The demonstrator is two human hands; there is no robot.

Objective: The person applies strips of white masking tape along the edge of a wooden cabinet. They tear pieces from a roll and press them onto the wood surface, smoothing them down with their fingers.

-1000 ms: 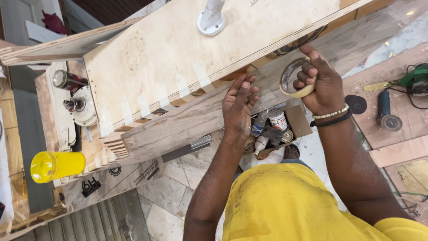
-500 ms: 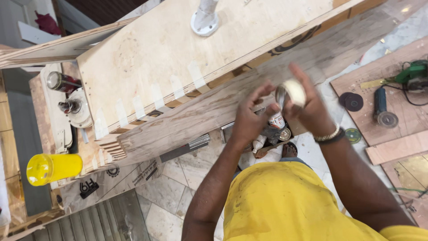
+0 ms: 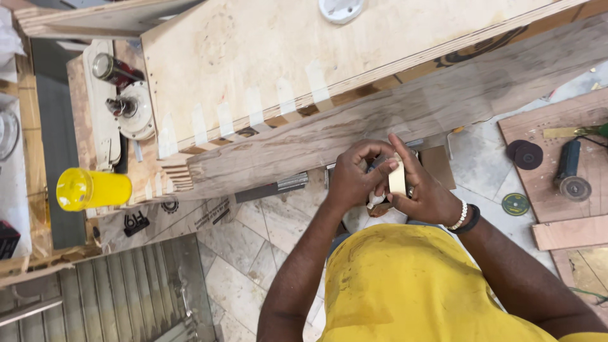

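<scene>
Head view: hands (image 3: 392, 183) lowered tape roll (image 3: 398, 178).

Pale marble floor tiles (image 3: 253, 253) are showing below a long plywood cabinet (image 3: 304, 69) lying across the scene. Wooden boards (image 3: 570, 231) are resting at the right, and a ribbed metal sheet (image 3: 126, 291) is lying lower left.

hands 2 (image 3: 354, 180) | tape roll 1 (image 3: 397, 179) | yellow bottle 1 (image 3: 92, 189) | grinding discs 3 (image 3: 525, 154)
</scene>
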